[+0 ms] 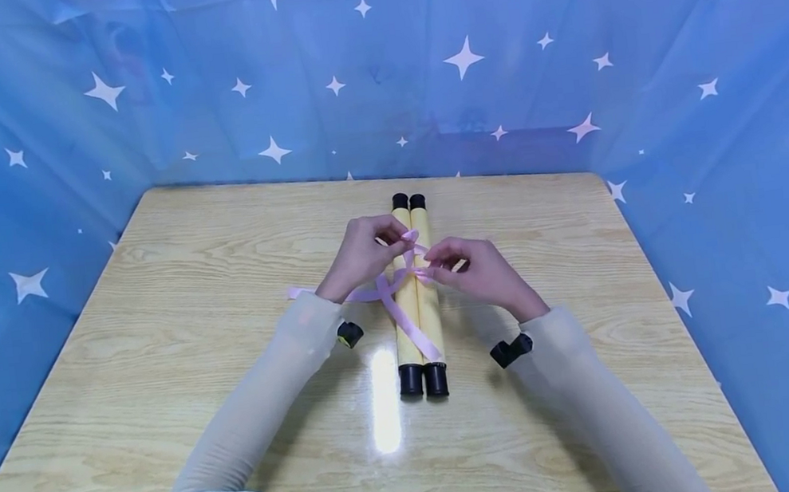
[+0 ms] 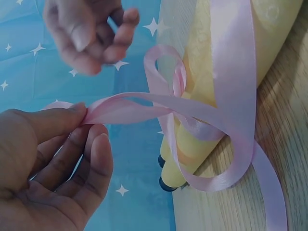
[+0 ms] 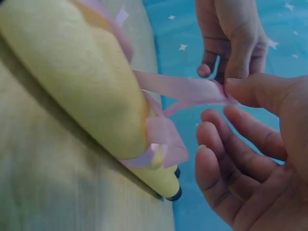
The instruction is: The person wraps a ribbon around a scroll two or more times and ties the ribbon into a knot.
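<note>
Two pale yellow tubes with black end caps lie side by side; the right tube (image 1: 429, 314) bears a crossing end of pink ribbon (image 1: 402, 317). The ribbon is wound round both tubes and forms loops above them. My left hand (image 1: 369, 252) pinches a ribbon loop between thumb and fingertips, also plain in the left wrist view, where the other fingers (image 2: 100, 159) stand apart. My right hand (image 1: 469, 266) is close by at the ribbon, fingers bent. In the right wrist view ribbon meets its thumb tip, but whether it is gripped or merely behind is unclear.
The tubes lie on a wood-grain table (image 1: 191, 299). One ribbon tail (image 1: 298, 292) trails left over the tabletop. A blue curtain with white stars (image 1: 353, 122) closes off the back and sides. Each wrist wears a small black camera (image 1: 511, 350).
</note>
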{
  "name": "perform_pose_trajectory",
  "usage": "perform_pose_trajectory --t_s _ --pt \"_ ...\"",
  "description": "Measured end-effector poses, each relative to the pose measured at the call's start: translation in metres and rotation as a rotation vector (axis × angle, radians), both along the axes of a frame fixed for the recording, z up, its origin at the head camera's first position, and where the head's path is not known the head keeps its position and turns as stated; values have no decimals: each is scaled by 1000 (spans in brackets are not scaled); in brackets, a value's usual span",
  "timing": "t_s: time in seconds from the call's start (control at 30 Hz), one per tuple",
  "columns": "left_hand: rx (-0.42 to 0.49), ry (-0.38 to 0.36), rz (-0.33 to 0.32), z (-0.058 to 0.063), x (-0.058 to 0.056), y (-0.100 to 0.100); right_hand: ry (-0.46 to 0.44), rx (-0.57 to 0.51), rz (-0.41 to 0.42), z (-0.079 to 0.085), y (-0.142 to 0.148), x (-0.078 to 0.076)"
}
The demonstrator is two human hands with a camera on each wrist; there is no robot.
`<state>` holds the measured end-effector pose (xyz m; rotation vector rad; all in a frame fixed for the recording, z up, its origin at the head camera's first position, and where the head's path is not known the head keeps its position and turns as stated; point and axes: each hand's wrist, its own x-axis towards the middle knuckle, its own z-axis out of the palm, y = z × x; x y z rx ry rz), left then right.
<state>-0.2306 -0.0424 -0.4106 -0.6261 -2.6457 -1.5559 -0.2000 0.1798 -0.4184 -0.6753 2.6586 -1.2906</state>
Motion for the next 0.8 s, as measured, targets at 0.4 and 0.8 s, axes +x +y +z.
perform_pose_trajectory --t_s 0.4,0.8 --pt "-12 0 14 -1 0 -2 44 260 168 -11 -13 46" --pt "-12 1 17 1 0 -3 -17 214 202 -19 3 50"
